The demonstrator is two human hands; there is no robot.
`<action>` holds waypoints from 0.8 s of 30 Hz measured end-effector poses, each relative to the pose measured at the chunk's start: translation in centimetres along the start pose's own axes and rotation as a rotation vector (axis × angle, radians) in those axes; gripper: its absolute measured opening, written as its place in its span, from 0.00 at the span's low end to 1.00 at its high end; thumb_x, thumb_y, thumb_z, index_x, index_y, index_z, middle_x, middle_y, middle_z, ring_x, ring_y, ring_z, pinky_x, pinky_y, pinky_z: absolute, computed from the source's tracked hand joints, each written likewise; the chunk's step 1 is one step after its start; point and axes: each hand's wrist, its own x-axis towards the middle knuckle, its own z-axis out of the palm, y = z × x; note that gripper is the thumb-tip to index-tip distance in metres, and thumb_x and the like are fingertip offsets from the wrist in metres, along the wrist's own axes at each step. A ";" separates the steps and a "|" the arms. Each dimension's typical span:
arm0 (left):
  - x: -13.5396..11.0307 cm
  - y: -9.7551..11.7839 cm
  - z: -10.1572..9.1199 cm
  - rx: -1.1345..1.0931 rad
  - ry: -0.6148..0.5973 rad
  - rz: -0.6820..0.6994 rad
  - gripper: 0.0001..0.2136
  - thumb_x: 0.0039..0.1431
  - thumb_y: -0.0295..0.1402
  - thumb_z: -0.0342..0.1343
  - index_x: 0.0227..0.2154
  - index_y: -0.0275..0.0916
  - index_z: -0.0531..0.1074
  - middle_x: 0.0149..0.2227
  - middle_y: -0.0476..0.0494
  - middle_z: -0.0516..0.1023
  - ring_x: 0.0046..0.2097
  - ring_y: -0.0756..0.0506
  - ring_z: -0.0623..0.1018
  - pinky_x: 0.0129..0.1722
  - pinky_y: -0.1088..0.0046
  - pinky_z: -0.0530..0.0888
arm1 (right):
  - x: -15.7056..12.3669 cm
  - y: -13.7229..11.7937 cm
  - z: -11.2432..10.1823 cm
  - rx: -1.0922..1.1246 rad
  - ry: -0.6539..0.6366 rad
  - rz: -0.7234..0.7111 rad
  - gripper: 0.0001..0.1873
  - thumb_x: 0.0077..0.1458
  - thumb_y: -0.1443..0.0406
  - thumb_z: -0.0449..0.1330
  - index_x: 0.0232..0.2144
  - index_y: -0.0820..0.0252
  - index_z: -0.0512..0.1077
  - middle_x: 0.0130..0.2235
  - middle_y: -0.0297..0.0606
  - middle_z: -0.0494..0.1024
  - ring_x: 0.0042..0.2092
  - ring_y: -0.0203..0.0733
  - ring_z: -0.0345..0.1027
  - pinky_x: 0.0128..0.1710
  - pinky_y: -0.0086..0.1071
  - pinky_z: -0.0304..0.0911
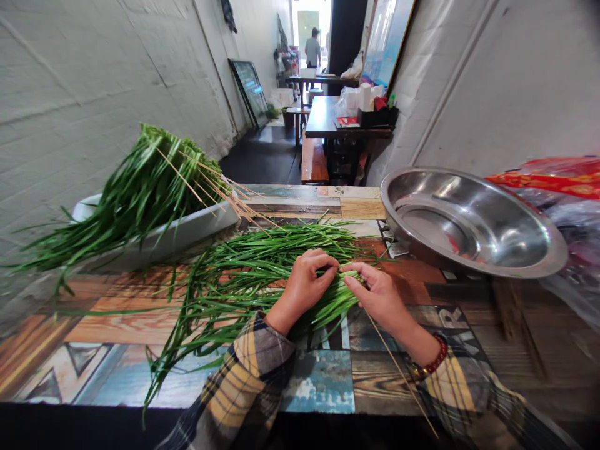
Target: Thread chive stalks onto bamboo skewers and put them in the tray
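Left hand and right hand pinch closed on one green leafy bunch — one thin, tan wooden skewer slanting lower-right.

At four o'clock in my view I read an R on the bench; other markings are unclear.

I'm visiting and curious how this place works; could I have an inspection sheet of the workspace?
Surface: wood-patterned tabletop, partly covered by loose garlic chives.
Job's things: bundled chives with bamboo skewers in a white tub; single skewer below the right grip.
Clutter: plastic bags beside the stainless-steel basin.
Grips: right grip and left grip, both bare hands, pinching at pale chive ends.
Cables: nothing seen.
Surroundings: white walls, table and bench ahead, distant person.
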 end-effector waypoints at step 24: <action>0.0 -0.2 -0.2 0.034 -0.084 0.007 0.07 0.56 0.25 0.56 0.26 0.38 0.76 0.29 0.46 0.75 0.35 0.48 0.73 0.36 0.72 0.67 | 0.1 0.5 0.2 0.125 -0.025 0.081 0.18 0.55 0.58 0.59 0.47 0.58 0.68 0.24 0.27 0.59 0.23 0.32 0.56 0.16 0.24 0.58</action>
